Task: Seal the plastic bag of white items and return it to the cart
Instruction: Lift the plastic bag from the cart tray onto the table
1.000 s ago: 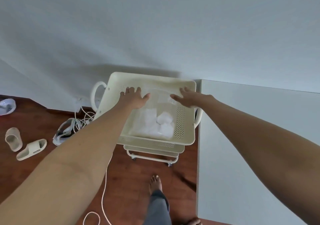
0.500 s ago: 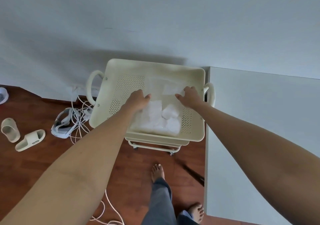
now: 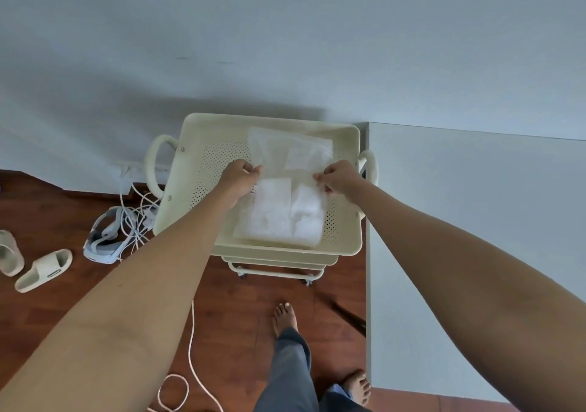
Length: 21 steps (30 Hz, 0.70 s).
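A clear plastic bag (image 3: 287, 209) holding several white items lies in the top tray of a cream perforated cart (image 3: 203, 170). My left hand (image 3: 237, 175) pinches the bag's left edge about halfway up. My right hand (image 3: 339, 177) pinches its right edge at the same height. The bag's upper part, with one white item inside, stretches toward the tray's far side. The lower part holds two larger white packs near the tray's front wall.
The cart stands against a pale wall on a wooden floor. A white tabletop (image 3: 475, 253) borders it on the right. White cables and a headset (image 3: 104, 237) lie on the floor at left, beside two slippers (image 3: 42, 269). My bare feet are below the cart.
My hands have drawn back from the tray's far side to the bag's middle and closed on its two side edges. The view has shifted closer to the cart.
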### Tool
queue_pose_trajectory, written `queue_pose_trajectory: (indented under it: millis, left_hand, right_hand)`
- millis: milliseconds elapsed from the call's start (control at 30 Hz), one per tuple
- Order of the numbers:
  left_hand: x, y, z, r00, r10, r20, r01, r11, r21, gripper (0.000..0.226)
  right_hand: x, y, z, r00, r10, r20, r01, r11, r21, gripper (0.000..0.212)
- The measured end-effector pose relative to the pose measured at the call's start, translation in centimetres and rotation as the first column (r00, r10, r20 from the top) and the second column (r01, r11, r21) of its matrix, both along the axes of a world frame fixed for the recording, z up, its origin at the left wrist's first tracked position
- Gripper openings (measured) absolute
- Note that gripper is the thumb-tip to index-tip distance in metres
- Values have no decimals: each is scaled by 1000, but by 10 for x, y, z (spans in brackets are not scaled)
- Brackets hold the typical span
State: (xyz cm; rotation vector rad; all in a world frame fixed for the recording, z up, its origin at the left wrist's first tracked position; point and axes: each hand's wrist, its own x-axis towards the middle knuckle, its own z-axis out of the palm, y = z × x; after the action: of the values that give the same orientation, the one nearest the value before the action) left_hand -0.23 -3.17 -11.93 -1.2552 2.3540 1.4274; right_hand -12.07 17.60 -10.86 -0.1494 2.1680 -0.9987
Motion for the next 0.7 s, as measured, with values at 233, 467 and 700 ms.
queue_pose_trajectory:
  millis: [233,467,700]
  left_hand:
    - [3,13,49,991,-15,-129,5,997,-77,26]
    - [-1,28,126,958,-14,-286,-14,995,-96,23]
    - [-8,69,206,904,-36,-425,-20,992,-125,21]
  right_hand:
    - [-7,9,49,996,23,-89,-33,993,-112,36]
    - [-11,38,129,979,-8,-204,-46,965,-259,29]
    - [-16,83,211,961,-16,-278,-94,922,-376,17]
